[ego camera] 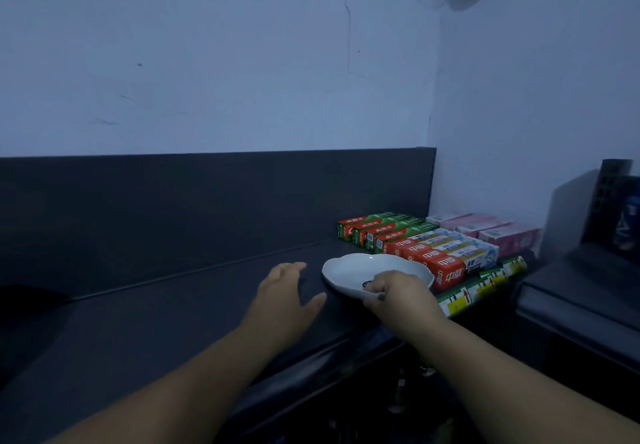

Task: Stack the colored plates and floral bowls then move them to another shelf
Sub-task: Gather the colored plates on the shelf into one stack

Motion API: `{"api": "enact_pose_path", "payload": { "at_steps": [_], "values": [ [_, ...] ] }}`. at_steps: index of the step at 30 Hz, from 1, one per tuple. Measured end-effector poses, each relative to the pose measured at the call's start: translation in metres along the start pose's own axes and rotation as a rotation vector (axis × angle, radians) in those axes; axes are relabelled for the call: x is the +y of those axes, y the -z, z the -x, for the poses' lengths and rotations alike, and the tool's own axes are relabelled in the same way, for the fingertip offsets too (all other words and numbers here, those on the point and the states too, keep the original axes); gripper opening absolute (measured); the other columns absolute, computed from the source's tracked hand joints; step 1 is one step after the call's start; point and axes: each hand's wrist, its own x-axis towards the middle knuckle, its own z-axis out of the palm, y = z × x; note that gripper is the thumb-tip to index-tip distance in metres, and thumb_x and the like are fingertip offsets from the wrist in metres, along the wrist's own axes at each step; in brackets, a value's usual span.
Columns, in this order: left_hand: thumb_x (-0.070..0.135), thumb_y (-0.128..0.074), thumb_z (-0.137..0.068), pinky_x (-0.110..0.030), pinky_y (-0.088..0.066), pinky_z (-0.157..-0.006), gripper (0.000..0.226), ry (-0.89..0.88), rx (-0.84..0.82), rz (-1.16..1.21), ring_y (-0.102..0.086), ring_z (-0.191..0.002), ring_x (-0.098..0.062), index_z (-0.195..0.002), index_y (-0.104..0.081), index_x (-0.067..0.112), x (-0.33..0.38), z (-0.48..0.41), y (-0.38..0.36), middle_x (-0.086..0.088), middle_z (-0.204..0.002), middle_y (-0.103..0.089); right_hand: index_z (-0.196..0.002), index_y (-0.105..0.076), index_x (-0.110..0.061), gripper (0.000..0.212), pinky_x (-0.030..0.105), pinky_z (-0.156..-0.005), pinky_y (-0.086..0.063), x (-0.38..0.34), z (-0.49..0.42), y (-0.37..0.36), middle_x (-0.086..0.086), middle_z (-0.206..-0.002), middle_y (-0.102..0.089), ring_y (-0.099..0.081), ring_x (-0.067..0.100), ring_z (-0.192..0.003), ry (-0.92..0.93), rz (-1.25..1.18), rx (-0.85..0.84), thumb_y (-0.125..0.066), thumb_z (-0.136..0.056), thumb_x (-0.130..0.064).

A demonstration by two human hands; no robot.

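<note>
A: What's in hand?
B: A white scalloped ceramic bowl (367,268) on the dark shelf top (173,305), right hand (398,294) pinching its near rim; left hand (287,291) spread, holding nothing
A: Progress?
B: Early, I'd say: no stack or plates visible here

Left hand (287,291) palm-down, fingers (294,267) straight; right hand (398,293) in a pinch on bowl (367,267) rim.
</note>
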Motion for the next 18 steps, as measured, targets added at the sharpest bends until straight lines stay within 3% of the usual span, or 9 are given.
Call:
{"api": "enact_pose_path", "payload": {
  "at_steps": [3, 6, 9, 12, 14, 16, 18],
  "values": [
    [0.047, -0.055, -0.089, -0.028, -0.028, -0.109, 0.066, 0.032, 0.004, 0.013, -0.03, -0.138, -0.016, -0.145, -0.029, 0.025, -0.004, -0.003, 0.006, 0.003, -0.153, -0.026, -0.07, -0.066, -0.022, 0.022, 0.042, -0.081, -0.052, -0.007, 0.0, -0.001, -0.003, -0.09, -0.063, -0.06, 0.022, -0.091, 0.129, 0.023, 0.077, -0.055, -0.088, -0.028],
    [0.049, -0.053, -0.09, -0.03, -0.03, -0.108, 0.067, 0.119, 0.041, 0.1, -0.031, -0.139, -0.018, -0.146, -0.027, 0.025, -0.009, -0.002, 0.023, 0.0, -0.155, -0.025, -0.07, -0.066, -0.032, 0.023, 0.043, -0.088, -0.048, -0.03, 0.006, -0.002, -0.012, -0.101, -0.06, -0.056, 0.018, -0.104, 0.254, -0.017, 0.121, -0.056, -0.09, -0.029],
    [0.05, -0.054, -0.089, -0.033, -0.037, -0.106, 0.067, 0.231, 0.1, 0.221, -0.041, -0.132, -0.023, -0.146, -0.029, 0.025, -0.022, 0.003, 0.045, -0.003, -0.15, -0.035, -0.102, -0.076, -0.031, 0.019, 0.033, -0.101, -0.04, -0.058, 0.011, -0.008, -0.008, -0.132, -0.06, -0.049, 0.012, -0.126, 0.388, -0.14, 0.191, -0.063, -0.089, -0.027],
    [0.051, -0.061, -0.081, -0.04, -0.05, -0.095, 0.069, 0.305, 0.166, 0.387, -0.06, -0.109, -0.022, -0.14, -0.037, 0.026, -0.041, 0.014, 0.068, 0.001, -0.132, -0.053, -0.103, -0.077, -0.025, 0.02, 0.025, -0.104, -0.036, -0.09, 0.017, -0.017, -0.006, -0.13, -0.063, -0.051, 0.01, -0.124, 0.479, -0.283, 0.25, -0.069, -0.086, -0.024],
    [0.04, -0.064, -0.081, -0.042, -0.055, -0.088, 0.067, 0.334, 0.215, 0.532, -0.067, -0.094, -0.019, -0.14, -0.037, 0.023, -0.052, 0.021, 0.083, 0.001, -0.121, -0.056, -0.099, -0.078, -0.024, 0.018, 0.032, -0.107, -0.036, -0.112, 0.02, -0.024, -0.008, -0.126, -0.064, -0.053, 0.01, -0.122, 0.523, -0.369, 0.253, -0.072, -0.083, -0.02],
    [0.024, -0.063, -0.085, -0.041, -0.057, -0.086, 0.063, 0.362, 0.265, 0.654, -0.07, -0.083, -0.018, -0.141, -0.036, 0.02, -0.062, 0.03, 0.1, -0.003, -0.122, -0.053, -0.098, -0.079, -0.026, 0.018, 0.036, -0.107, -0.036, -0.134, 0.024, -0.029, -0.009, -0.126, -0.063, -0.052, 0.01, -0.122, 0.562, -0.414, 0.233, -0.073, -0.082, -0.019],
    [0.014, -0.061, -0.085, -0.041, -0.057, -0.086, 0.062, 0.386, 0.325, 0.739, -0.071, -0.078, -0.017, -0.142, -0.036, 0.017, -0.071, 0.039, 0.118, -0.006, -0.127, -0.05, -0.099, -0.078, -0.029, 0.019, 0.029, -0.107, -0.035, -0.155, 0.029, -0.032, -0.012, -0.129, -0.06, -0.05, 0.008, -0.124, 0.583, -0.431, 0.21, -0.073, -0.083, -0.021]
  ]
}}
